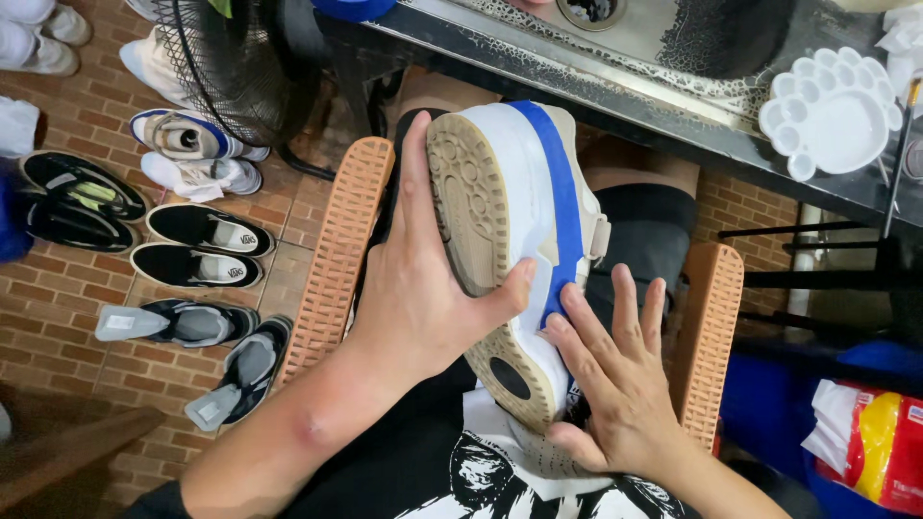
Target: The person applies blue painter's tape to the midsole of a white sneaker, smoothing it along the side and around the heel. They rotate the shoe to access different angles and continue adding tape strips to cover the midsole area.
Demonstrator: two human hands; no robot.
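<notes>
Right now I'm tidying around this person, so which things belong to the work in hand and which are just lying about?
In hand:
- white shoe, sole up, gripped by the left hand
- blue tape strip along its side, pressed by the right hand

Lying about:
- pairs of shoes on the brick floor
- fan
- white paint palette
- red and yellow packet

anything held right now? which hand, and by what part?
Left hand grips a white sneaker by its sole, thumb across the tread. Right hand lies flat against the shoe's side near the heel, fingers on the blue tape strip; it presses rather than grips.
</notes>
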